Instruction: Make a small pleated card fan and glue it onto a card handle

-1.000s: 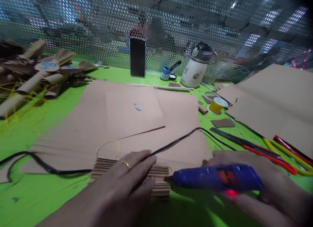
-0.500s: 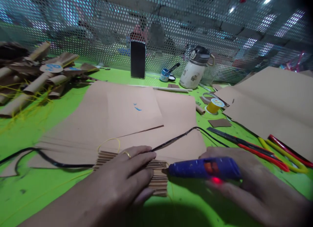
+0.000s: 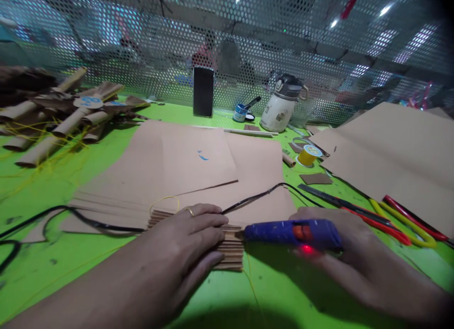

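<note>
A stack of pleated brown paper (image 3: 232, 258) lies on the green table, its folded edges running side to side. My left hand (image 3: 193, 239), with a ring on one finger, is laid over the paper and holds it down, the thumb along its near side. In my right hand (image 3: 336, 253) is a blue glue gun (image 3: 280, 232) with an orange part and a glowing red light. Its dark nozzle touches the paper's right end, just past my left fingertips. A thin yellow string (image 3: 253, 289) trails from the paper.
Flat brown sheets (image 3: 184, 154) lie behind my hands, crossed by a black cord (image 3: 255, 196). On the right are scissors (image 3: 354, 208), yellow thread (image 3: 308, 155) and a large sheet (image 3: 397, 149). Paper rolls (image 3: 67, 123) pile up left. A phone (image 3: 203, 92), jar (image 3: 240, 113) and bottle (image 3: 278, 109) stand behind.
The view has shifted slightly, so the table items sit a little differently in the picture. Both hands keep their places, and the nozzle is still at the paper's right end.
</note>
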`<action>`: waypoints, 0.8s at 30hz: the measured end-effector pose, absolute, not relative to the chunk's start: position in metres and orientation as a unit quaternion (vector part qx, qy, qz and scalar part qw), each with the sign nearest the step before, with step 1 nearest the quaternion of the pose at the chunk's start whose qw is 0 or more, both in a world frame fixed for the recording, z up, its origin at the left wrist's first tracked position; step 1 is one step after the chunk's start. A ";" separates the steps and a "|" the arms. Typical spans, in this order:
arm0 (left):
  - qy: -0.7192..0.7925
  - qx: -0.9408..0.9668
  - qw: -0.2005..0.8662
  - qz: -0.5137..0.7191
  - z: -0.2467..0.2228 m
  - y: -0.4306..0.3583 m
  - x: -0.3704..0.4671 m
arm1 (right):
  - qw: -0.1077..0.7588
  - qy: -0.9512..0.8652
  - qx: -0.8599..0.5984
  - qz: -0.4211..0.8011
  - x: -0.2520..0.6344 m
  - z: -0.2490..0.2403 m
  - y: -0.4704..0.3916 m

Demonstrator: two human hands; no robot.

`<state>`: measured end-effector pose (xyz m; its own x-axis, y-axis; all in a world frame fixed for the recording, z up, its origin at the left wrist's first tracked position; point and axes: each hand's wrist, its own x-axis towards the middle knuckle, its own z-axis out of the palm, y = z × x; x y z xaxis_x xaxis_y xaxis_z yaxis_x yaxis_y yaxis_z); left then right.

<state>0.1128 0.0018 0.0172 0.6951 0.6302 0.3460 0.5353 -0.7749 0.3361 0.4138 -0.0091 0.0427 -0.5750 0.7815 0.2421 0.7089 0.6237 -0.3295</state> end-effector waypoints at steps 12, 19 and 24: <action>0.323 0.909 0.133 0.229 0.018 0.003 0.115 | 0.189 -0.894 -0.400 0.072 0.409 0.045 -0.009; 0.325 0.908 0.139 0.225 0.019 0.004 0.116 | 0.202 -0.896 -0.391 0.060 0.409 0.045 -0.010; 0.324 0.910 0.140 0.216 0.020 0.003 0.116 | 0.205 -0.891 -0.399 0.064 0.413 0.044 -0.012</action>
<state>0.1158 0.0035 0.0200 0.6968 0.6503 0.3026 0.5295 -0.7510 0.3946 0.4130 -0.0118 0.0441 -0.5975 0.7374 0.3149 0.6845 0.6736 -0.2786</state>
